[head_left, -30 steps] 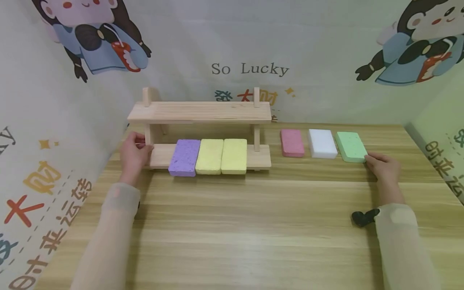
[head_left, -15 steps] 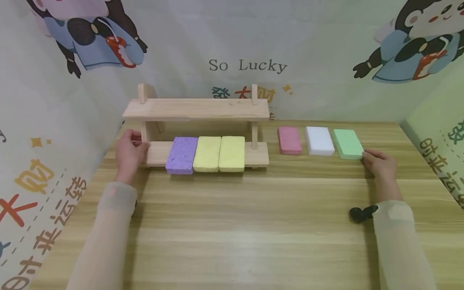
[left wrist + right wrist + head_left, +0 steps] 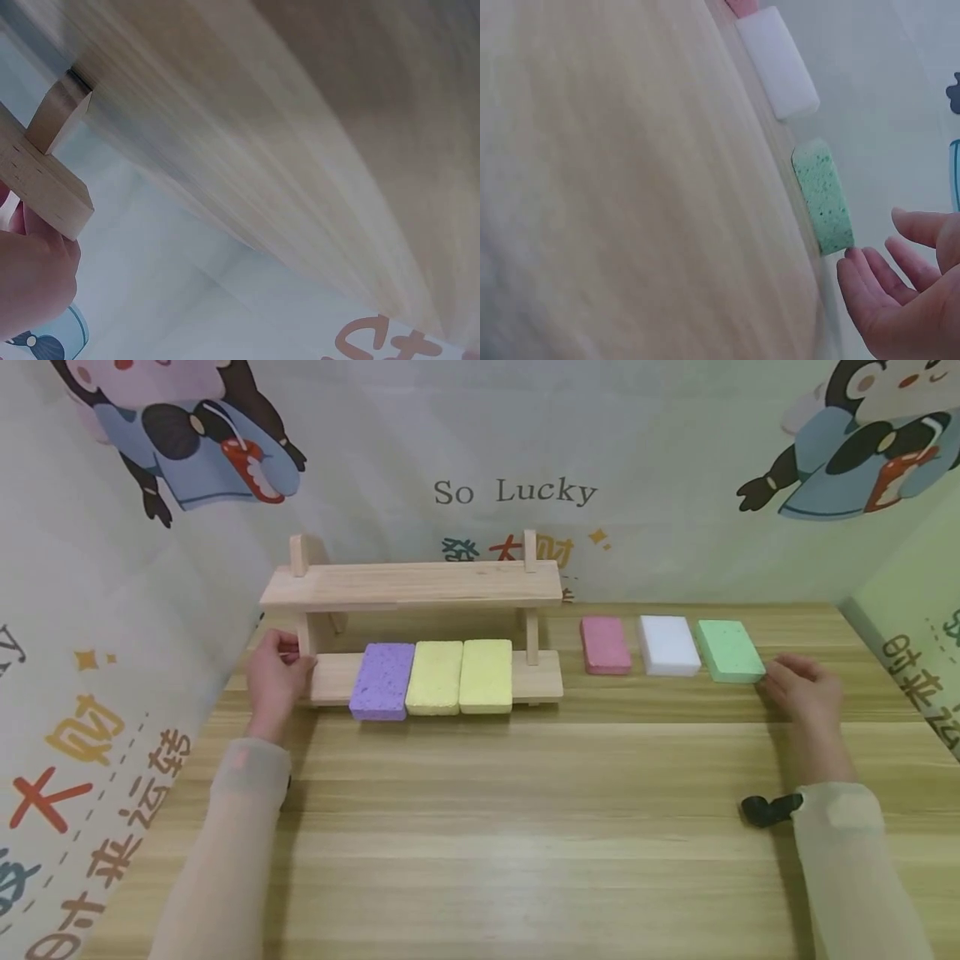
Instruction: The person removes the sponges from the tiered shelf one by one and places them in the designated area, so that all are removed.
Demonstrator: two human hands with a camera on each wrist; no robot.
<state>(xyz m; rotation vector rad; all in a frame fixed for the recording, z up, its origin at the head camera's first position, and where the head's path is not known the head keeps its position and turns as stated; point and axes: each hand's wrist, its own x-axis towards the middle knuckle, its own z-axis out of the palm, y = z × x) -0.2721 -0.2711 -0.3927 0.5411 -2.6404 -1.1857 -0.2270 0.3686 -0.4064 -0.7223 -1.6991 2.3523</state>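
My left hand (image 3: 276, 681) grips the left end of a small two-tier wooden shelf rack (image 3: 420, 583); in the left wrist view, fingers (image 3: 45, 251) sit against the pale wood. A purple sponge (image 3: 381, 681) and two yellow sponges (image 3: 435, 678) lie side by side on the rack's lower board, jutting over its front. At the right, my right hand (image 3: 806, 693) is beside the near right corner of a green sponge (image 3: 730, 650). In the right wrist view its fingers are loosely spread, with the fingertips close to the sponge's end. Whether they touch cannot be told.
A white sponge-like block (image 3: 669, 645) and a pink sponge (image 3: 605, 645) lie on the wooden table (image 3: 510, 827), left of the green sponge. A printed cloth (image 3: 645, 460) hangs behind the table and along its sides. Each sleeve has a dark device at the wrist.
My right hand has loosened from the green sponge's corner and shifted slightly right. The left hand keeps its place at the rack. The head view has shifted a little.
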